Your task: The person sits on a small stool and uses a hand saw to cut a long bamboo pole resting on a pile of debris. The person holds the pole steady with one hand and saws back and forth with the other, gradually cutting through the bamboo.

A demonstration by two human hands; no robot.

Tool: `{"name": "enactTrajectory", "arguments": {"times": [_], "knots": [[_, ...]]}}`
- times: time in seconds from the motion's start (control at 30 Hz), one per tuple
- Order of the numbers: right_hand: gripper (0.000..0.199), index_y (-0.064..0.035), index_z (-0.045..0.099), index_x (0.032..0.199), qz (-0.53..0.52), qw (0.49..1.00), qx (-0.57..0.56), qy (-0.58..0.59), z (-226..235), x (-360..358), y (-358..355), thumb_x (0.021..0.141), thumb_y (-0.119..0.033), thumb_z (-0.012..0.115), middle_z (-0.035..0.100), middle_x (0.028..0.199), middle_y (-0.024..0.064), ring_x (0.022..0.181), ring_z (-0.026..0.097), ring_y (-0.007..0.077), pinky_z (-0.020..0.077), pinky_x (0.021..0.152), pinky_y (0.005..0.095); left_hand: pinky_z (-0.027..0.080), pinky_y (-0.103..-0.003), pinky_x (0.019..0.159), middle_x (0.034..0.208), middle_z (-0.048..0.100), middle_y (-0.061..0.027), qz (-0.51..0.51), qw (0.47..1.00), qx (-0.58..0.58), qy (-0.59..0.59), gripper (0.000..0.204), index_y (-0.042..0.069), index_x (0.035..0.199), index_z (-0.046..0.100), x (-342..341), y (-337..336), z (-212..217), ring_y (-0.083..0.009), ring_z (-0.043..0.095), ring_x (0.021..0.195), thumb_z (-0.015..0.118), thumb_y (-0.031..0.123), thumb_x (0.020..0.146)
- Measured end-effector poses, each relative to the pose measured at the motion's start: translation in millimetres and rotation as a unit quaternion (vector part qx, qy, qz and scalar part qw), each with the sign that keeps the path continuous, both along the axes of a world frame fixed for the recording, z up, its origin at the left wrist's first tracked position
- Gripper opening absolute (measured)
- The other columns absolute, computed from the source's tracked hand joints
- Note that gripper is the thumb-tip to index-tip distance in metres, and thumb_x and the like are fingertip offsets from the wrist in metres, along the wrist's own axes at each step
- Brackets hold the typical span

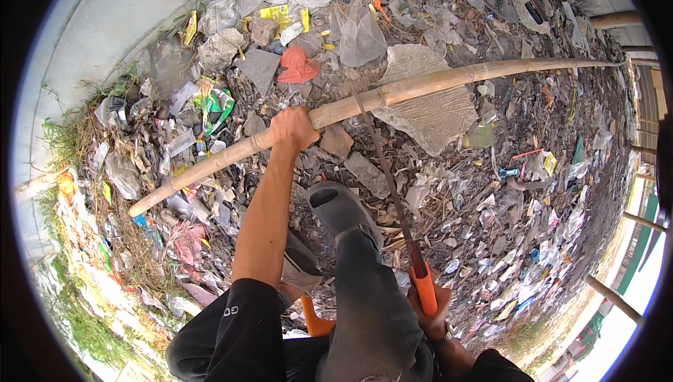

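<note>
A long bamboo pole (427, 84) slants across the view, from a cut end at the lower left up to the far right. Around it, left of the middle, my left hand (293, 128) is closed. My right hand (431, 308) grips the orange handle of a handsaw (392, 192) close to my right knee. The saw's long, narrow, dark blade points away from me. Its far end meets the pole a short way right of my left hand; whether the teeth have bitten in cannot be seen.
Rubble and plastic litter cover the ground. A large flat broken slab (438, 115) lies under the pole. My grey clog (343, 213) is planted below the pole. An orange curved piece (315, 320) shows between my legs. A pale concrete wall (91, 38) borders the upper left.
</note>
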State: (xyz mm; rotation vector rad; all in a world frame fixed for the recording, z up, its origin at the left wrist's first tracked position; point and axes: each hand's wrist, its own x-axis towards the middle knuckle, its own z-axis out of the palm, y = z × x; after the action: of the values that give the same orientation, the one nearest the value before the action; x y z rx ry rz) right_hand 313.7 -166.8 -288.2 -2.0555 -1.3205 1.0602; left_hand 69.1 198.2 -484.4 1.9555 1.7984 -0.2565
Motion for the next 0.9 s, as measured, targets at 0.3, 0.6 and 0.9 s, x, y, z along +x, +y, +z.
{"name": "enactTrajectory", "arguments": {"times": [0.3,0.6,0.9], "knots": [[0.014,0.0041,0.068,0.084,-0.073,0.988,0.108,0.082,-77.2,-6.2,191.8,0.085,-0.009,0.074,0.057,0.059,0.0079,0.053,0.051,0.0096,0.0448,0.053,0.0312,0.061,-0.047,0.092,0.104,0.079,-0.0226,-0.009,1.0,0.001,-0.01,0.034,0.008,0.105,0.081,21.7,2.5,6.5,-0.0393,0.077,0.101,0.07,0.02,0.075],[0.008,0.0016,0.072,0.089,-0.027,0.999,0.019,0.035,-6.3,0.3,29.2,0.086,-0.006,0.074,0.063,0.062,0.0058,0.054,0.061,0.0087,0.0498,0.056,0.0284,0.061,-0.047,0.091,0.105,0.079,-0.0208,-0.005,1.0,0.02,0.005,0.033,0.009,0.105,0.081,3.2,1.3,8.8,-0.0388,0.076,0.1,0.069,0.021,0.077],[0.01,0.0011,0.069,0.086,-0.075,0.988,0.111,0.072,-63.1,-39.8,179.3,0.085,-0.008,0.073,0.059,0.06,0.0087,0.051,0.056,0.0156,0.0483,0.054,0.0341,0.061,-0.047,0.091,0.105,0.079,-0.021,-0.013,1.0,-0.012,-0.003,0.034,0.009,0.106,0.08,12.0,-6.9,7.7,-0.039,0.076,0.101,0.071,0.022,0.076]]}}
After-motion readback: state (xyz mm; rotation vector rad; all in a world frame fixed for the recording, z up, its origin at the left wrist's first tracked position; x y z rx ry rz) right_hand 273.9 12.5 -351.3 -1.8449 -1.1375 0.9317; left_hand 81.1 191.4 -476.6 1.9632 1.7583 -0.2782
